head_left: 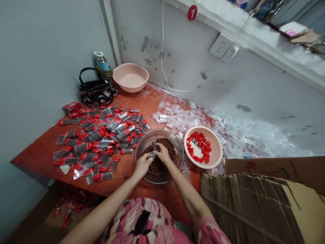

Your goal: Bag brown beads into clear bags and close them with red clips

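Two bare hands work over one see-through bowl (136,145) of round brown beads (167,145), far too many to count. The left hand (143,165) holds one small clear container (151,155) between thumb and fingers, in a narrow grip, over the middle of the bowl. The right hand (163,153) reaches in from the other side, its fingers bent close together near the top of that container; whether they pinch anything is impossible to tell.

Taking the bowl as the clock's centre and the top of the view as twelve, one pale basin (218,149) stands just beside it at three o'clock, with a couple of dozen or more red caps (200,137) and one black-and-white card (195,145) inside. Dozens of filled packs (109,132) with red tops lie heaped from nine to ten o'clock. Loose clear containers (182,117), likely hundreds, spread from one to three o'clock.

At eleven o'clock stands one pink basin (130,77); one black patterned handbag (98,93) sits at ten, with one bottle (101,62) in a woven holder (105,74) behind it. Many flat cardboard pieces (241,203) stand packed together at four o'clock. More red-topped packs (68,211) lie below the red table (33,152) at eight. Two socket plates (225,47) and one red number sign (192,12) are up towards one o'clock.
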`<state>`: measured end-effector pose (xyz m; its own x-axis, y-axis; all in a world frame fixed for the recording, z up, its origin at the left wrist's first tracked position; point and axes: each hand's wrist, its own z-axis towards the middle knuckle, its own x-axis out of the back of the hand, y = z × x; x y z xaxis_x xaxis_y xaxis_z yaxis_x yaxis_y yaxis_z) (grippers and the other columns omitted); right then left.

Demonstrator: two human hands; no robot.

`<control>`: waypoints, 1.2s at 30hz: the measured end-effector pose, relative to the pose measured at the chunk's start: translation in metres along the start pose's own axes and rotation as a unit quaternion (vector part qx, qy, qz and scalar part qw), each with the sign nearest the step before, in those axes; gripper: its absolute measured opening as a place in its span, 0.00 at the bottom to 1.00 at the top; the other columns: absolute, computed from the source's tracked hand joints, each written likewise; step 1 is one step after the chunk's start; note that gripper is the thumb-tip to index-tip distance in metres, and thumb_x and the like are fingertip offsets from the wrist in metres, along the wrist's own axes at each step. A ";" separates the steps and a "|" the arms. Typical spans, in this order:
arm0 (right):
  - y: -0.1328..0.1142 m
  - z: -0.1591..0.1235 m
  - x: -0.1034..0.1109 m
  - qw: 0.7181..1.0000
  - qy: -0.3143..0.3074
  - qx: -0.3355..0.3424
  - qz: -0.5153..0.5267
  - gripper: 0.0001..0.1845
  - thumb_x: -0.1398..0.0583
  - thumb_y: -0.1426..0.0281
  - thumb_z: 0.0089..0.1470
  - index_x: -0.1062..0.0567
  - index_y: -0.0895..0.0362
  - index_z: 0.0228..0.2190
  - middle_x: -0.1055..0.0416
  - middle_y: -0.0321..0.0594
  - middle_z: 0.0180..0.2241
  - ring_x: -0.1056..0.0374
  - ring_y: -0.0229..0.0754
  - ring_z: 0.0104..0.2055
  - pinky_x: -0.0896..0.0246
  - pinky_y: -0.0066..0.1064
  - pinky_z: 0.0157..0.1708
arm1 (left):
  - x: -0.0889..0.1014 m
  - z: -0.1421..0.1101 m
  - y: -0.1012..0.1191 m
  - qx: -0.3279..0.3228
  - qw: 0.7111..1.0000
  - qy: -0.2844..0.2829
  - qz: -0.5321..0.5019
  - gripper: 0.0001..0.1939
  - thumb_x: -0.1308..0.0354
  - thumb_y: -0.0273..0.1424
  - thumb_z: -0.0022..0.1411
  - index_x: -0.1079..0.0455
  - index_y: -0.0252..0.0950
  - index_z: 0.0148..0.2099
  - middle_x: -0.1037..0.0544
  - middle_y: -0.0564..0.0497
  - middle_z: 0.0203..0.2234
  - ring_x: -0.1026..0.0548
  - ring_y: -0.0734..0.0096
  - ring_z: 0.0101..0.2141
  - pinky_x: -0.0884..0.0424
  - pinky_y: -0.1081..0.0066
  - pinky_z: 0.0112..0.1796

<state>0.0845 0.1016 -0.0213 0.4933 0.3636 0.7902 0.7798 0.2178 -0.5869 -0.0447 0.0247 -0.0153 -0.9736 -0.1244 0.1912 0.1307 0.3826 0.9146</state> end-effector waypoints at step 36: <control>0.017 -0.058 -0.004 0.996 -0.070 -0.035 -0.033 0.10 0.46 0.80 0.46 0.25 0.61 0.24 0.26 0.47 0.28 0.30 0.44 0.34 0.38 0.33 0.37 | 0.007 -0.008 0.057 -0.145 0.984 -0.103 -0.027 0.15 0.47 0.33 0.53 0.31 0.38 0.44 0.26 0.49 0.42 0.30 0.64 0.44 0.37 0.62 0.48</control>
<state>0.1183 0.0510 -0.0239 0.3844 0.4747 0.7917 0.8367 0.1831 -0.5161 -0.0428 0.0380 0.0414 -0.9940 0.0624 0.0901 0.0960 0.1002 0.9903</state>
